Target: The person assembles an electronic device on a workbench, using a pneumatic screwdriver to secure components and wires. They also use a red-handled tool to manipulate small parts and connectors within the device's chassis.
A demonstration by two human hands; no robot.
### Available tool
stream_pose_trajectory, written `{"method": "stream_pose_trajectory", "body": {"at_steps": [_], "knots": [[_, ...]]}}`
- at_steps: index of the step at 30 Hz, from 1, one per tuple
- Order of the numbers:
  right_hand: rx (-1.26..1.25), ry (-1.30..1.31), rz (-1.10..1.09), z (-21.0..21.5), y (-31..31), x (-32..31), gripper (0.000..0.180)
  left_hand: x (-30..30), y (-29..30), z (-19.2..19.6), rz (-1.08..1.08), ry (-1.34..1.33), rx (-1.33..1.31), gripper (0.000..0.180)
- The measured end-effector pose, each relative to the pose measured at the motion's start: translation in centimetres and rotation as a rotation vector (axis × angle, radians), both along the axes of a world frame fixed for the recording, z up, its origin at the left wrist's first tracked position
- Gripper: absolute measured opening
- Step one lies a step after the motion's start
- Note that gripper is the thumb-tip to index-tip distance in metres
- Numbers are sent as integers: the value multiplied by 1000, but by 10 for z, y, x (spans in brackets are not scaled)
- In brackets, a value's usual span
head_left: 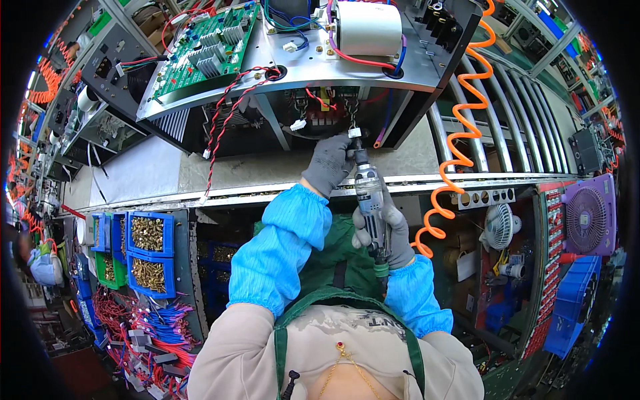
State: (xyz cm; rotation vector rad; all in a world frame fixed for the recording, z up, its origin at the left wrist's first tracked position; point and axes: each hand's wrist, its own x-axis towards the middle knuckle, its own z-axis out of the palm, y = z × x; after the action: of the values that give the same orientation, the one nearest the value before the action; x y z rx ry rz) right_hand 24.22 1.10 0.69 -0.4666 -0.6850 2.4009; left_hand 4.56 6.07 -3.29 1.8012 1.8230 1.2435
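Green apron [341, 263] over a beige top [233, 347] comes first; beyond it, the gloved right hand [395, 232] has its fingers wrapped around a grey driver [369, 190] pointing away. Beside its tip [361, 156], the gloved left hand [328, 162] curls its fingers, whether gripping anything I cannot tell, before a metal chassis [300, 60]. Atop that sit a green board [210, 53] and white cylinder [368, 29].

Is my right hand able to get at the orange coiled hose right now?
Probably not without letting go first: the right hand is wrapped around the power tool, though the orange coiled hose hangs close by with nothing evident between.
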Motion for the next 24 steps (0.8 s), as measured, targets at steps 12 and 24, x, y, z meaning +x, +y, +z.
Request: {"method": "stream_pose_trajectory", "body": {"at_steps": [12, 24], "knots": [[-108, 66, -8, 2, -4, 2, 62, 22, 52, -48, -87, -1192, -68, 20], [10, -67, -78, 28, -13, -20, 73, 29, 68, -30, -239, -1857, -24, 16]]}}
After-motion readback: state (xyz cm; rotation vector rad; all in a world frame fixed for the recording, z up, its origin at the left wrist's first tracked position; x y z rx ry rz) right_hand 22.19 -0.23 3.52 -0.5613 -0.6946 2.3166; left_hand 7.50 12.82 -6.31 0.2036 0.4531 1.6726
